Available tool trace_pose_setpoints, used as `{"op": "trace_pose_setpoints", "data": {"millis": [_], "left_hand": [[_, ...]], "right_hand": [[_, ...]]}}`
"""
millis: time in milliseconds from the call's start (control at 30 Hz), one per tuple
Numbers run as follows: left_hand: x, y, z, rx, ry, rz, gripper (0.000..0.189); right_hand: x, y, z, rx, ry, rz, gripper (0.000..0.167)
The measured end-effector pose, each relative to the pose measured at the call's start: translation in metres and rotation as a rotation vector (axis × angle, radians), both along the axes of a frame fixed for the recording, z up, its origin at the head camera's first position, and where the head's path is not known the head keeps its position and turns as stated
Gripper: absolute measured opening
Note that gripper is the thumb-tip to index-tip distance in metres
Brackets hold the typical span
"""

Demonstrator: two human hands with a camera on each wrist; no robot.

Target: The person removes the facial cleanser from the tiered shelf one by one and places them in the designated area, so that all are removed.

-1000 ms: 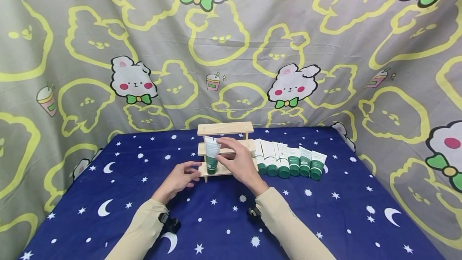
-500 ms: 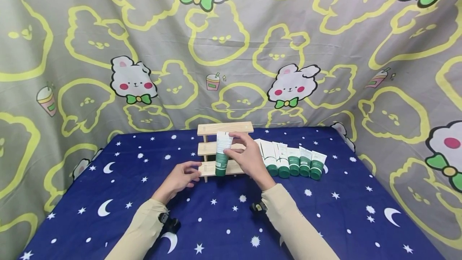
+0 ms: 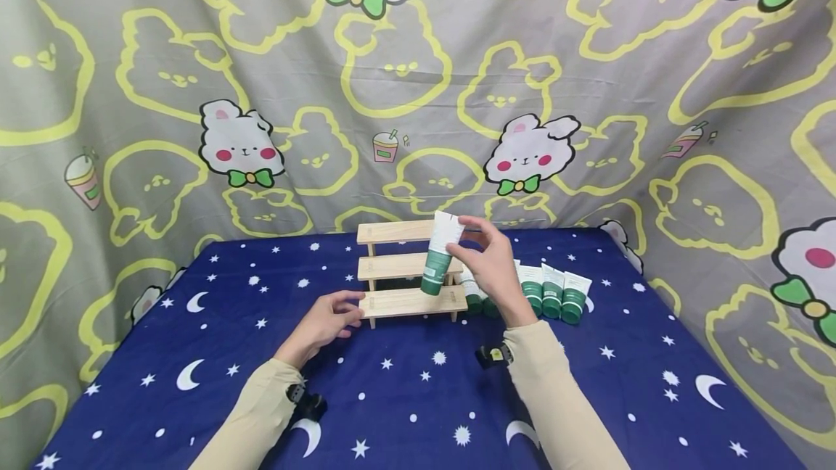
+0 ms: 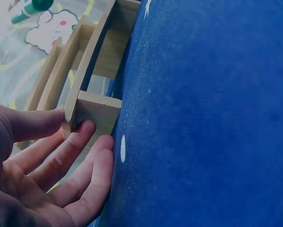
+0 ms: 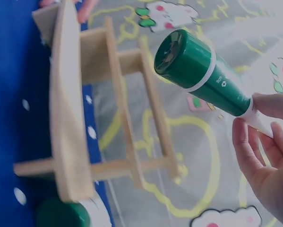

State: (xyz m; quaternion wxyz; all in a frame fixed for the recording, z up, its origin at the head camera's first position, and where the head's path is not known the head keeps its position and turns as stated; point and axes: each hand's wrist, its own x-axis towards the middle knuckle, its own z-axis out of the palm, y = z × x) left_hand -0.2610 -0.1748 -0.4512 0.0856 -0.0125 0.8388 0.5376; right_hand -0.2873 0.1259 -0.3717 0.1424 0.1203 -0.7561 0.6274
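Observation:
A white and green squeeze tube (image 3: 439,260) is pinched near its white end by the thumb and fingers of my right hand (image 3: 493,263). It tilts, green cap (image 5: 172,54) down, above the right part of the three-step wooden rack (image 3: 408,303). In the right wrist view the tube hangs apart from the steps. My left hand (image 3: 326,325) is at the rack's left end. Seen from the left wrist, its thumb (image 4: 39,124) and index finger pinch the corner of the lowest step, and the other fingers curl loosely below.
Several similar tubes (image 3: 552,289) lean in a row right of the rack, caps down, partly behind my right hand. A dark blue cloth with stars and moons (image 3: 392,412) covers the table. A patterned curtain (image 3: 418,129) hangs behind it.
My right hand has lifted the tube from the left end of the lowest step and carried it rightward and up. My left hand has kept its place at the rack.

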Motion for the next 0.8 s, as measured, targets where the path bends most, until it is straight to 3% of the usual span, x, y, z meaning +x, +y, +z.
{"op": "trace_pose_setpoints", "data": {"millis": [233,800], "left_hand": [[-0.001,0.0,-0.001,0.004,0.007,0.008,0.037],[-0.003,-0.001,-0.003,0.026,0.007,0.001,0.037]], "right_hand": [[-0.001,0.027,0.012,0.005,-0.019,-0.074,0.051],[-0.005,0.091,0.022,-0.225,-0.118,-0.195,0.054]]}}
